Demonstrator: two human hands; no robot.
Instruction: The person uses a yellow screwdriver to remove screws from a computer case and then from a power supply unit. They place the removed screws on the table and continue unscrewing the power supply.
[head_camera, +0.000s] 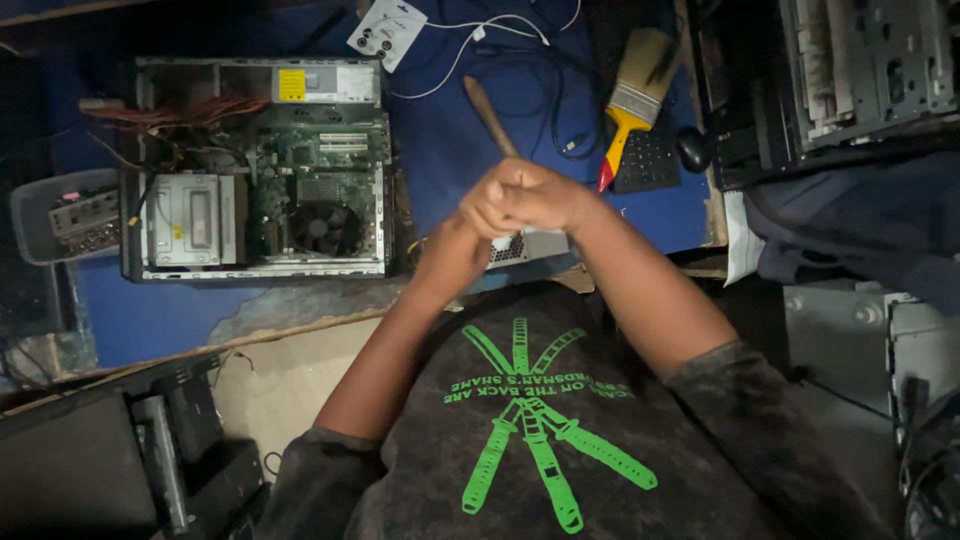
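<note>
Wooden handle (489, 112) rises out of the clasped fists, long axis slanting far and left over the blue counter (440, 150). Right hand (530, 195) is closed around its lower end; left hand (455, 250) presses just beneath, grip state hidden. Open computer case (260, 165) lies left, yellow-handled brush (635, 95) far right.

Both forearms come up from the bottom edge & meet mid-frame, elbows bent outward. Right hand (528, 195) curled into a loose fist, knuckles up. Left hand (452, 255) sits just below/beside it, touching it, fingers hidden under the right.
</note>
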